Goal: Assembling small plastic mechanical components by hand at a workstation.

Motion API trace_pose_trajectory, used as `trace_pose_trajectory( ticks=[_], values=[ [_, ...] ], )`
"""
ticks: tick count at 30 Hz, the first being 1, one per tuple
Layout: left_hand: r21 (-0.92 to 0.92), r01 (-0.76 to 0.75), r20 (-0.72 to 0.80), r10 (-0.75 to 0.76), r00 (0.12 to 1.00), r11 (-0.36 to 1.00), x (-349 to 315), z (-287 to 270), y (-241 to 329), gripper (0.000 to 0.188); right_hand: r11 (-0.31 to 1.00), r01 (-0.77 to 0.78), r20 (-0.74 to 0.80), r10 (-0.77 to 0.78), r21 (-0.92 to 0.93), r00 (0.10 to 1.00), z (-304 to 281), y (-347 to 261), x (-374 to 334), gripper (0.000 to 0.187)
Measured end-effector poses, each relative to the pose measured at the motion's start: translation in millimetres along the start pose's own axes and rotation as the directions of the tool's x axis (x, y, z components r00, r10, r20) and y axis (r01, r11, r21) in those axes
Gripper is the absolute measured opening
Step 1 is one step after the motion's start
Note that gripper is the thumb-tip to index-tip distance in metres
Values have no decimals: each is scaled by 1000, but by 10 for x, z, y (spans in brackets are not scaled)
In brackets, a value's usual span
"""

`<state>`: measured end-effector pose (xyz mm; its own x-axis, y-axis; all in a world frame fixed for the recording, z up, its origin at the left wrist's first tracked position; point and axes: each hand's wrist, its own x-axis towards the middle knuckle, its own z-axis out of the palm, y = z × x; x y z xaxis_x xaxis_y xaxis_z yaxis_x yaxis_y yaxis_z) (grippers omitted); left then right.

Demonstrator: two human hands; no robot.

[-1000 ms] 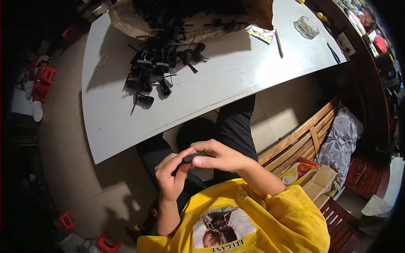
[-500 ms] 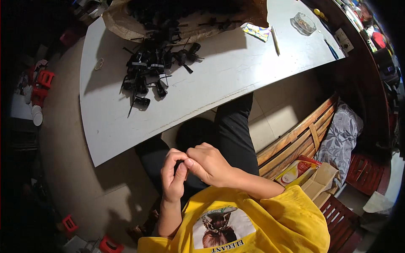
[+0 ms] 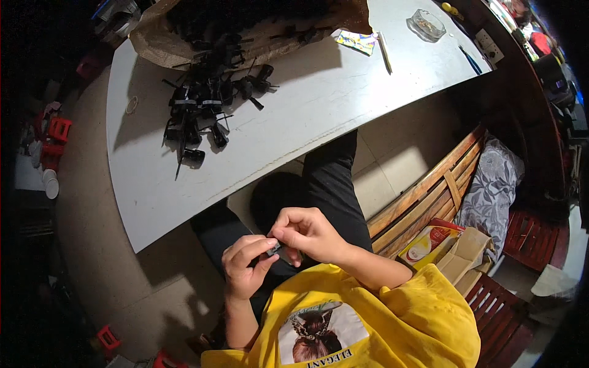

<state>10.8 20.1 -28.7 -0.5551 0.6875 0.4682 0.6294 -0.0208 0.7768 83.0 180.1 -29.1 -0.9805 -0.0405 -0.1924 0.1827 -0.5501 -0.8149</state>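
R. hand (image 3: pixel 311 237) is uncovering a small blk part (image 3: pixel 274 248), lower ctr; L. hand (image 3: pixel 243 267) is pinching it, R. grip I can't tell; keeping L. steady is prob. helping.

White table (image 3: pixel 282 116), pale top scuffed along its near edge. At the far side, a brown sack (image 3: pixel 156 46) lies open, its mouth toward the viewer; from it spreads a heap of black parts (image 3: pixel 199 101), some with thin stems. Left of the heap: a small pale ring (image 3: pixel 132 105). Right of the sack: a colourful packet (image 3: pixel 356 42), a slender pen-like stick (image 3: pixel 385 54) just beside it, a clear glass dish (image 3: pixel 427 26) and, near the right end, a slim blue tool (image 3: pixel 470 60), possibly pliers.
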Motion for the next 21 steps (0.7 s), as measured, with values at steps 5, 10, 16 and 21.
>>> trace_pose_trajectory(
  ticks=[5, 10, 16, 21],
  values=[
    [104, -22, -199, 42, 979, 994, -60, 64, 75, 25, 971, 36, 91, -59, 238, 994, 58, 78, -1, 27],
    [88, 132, -138, -119, 983, 987, -112, 54, 99, 35, 994, 107, 82, -105, -11, 991, 66, 103, -4, 18],
    [-208, 66, 102, -46, 994, 976, -47, -164, -5, 25, 964, -263, 548, 244, -46, 800, -104, 131, -86, 22],
    [-346, 74, 294, 33, 955, 935, -49, -225, -24, 28, 958, 85, 573, 91, -274, 815, 22, -22, -137, 27]
  ],
)
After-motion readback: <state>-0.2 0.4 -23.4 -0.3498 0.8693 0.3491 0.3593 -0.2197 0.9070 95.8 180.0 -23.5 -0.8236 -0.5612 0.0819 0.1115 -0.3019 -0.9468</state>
